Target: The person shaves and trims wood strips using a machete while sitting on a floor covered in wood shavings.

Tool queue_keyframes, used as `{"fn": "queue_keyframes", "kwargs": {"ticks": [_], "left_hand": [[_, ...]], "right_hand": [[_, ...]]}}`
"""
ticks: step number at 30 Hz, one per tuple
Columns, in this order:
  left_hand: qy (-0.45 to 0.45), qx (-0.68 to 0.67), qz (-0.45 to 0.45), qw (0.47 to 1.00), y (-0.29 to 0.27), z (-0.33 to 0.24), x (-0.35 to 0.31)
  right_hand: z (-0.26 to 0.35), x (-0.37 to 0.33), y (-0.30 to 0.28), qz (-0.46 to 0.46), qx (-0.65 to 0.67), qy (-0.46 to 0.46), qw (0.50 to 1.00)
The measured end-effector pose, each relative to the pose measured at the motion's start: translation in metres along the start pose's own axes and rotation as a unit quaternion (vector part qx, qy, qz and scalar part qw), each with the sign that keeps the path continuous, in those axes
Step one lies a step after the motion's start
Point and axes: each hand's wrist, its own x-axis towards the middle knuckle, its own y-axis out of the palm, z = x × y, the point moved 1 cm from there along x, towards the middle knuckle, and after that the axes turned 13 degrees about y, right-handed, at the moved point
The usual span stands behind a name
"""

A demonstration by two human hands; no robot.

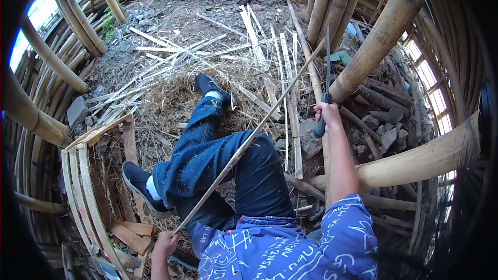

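My left hand (165, 243) is closed around the near end of a long, thin bamboo strip (233, 160). That strip slants up across my bent leg, its far end reaching toward the upper right. In my right hand (328, 113), a long-bladed knife (328, 67) with a dark handle is gripped, blade pointing away from me. The strip's far end lies just left of the blade; whether they touch I cannot tell. Both my legs, in blue jeans (207, 150), are stretched or bent over the straw-covered ground.
Several pale split strips (254, 36) lie scattered over shavings and rubble ahead. A wooden crate-like frame (85, 197) stands at the left. Thick bamboo poles (386, 33) lean around me, one (425, 158) jutting in from the right. Stones (389, 139) lie beyond my right forearm.
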Motion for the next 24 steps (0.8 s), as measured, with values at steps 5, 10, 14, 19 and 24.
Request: {"fn": "queue_keyframes", "kwargs": {"ticks": [5,10,14,19,24], "left_hand": [[-0.076,-0.081,0.011,0.994,0.007,-0.028,-0.005],[-0.037,-0.201,0.037,0.978,0.027,-0.028,0.013],[0.005,-0.249,0.038,0.968,0.024,-0.05,0.024],[-0.076,-0.295,0.074,0.95,0.015,-0.063,0.047],[-0.01,-0.276,0.067,0.959,0.015,-0.093,0.081]], "right_hand": [[-0.044,-0.071,0.06,0.093,0.075,-0.033,0.992],[-0.07,-0.119,0.081,0.13,-0.014,-0.059,0.99],[-0.081,-0.132,0.087,0.098,-0.121,-0.13,0.979],[-0.073,-0.148,0.101,0.116,-0.201,-0.248,0.941],[-0.077,-0.153,0.11,0.115,-0.32,-0.263,0.903]]}}
